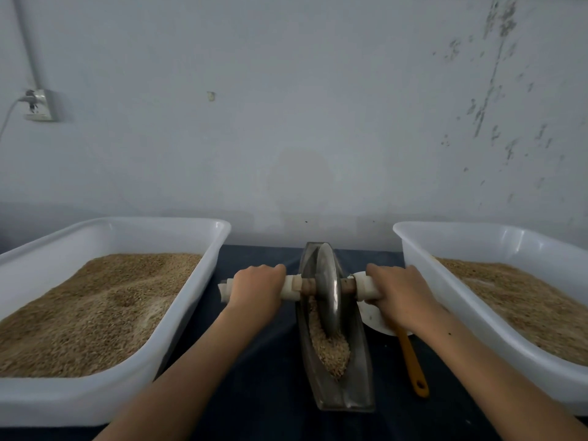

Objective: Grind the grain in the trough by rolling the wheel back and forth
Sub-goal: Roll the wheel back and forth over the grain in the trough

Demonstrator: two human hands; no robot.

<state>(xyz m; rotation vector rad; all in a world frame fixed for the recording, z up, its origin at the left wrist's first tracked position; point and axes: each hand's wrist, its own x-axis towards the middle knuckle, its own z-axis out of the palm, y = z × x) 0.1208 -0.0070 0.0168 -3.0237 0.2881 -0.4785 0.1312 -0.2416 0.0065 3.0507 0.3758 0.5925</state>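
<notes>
A: Where's the wheel?
B: I see the wheel [329, 289] upright in the trough [337, 386], toward the far end; grain [331, 348] heaped at the near end.
A: Hands?
B: Left hand [256, 286] and right hand [399, 292] each wrapped around the axle handle [291, 286]. Grain-filled bins left [95, 399] and right [445, 237] on the tabletop [267, 393].

Between your two grips the wheel [329, 291] is dull grey metal on a brown axle [308, 285], and the handle wraps [292, 288] you hold are off-white. Below your grip, the trough [356, 370] is grey, holding pale tan grain [331, 348]. Outside each hand a white tub [203, 237] carries tan-brown grain. Near your right hand [397, 294] lie a white dish [372, 316] and an orange-yellow handle [412, 361], on dark blue cloth [270, 361].
</notes>
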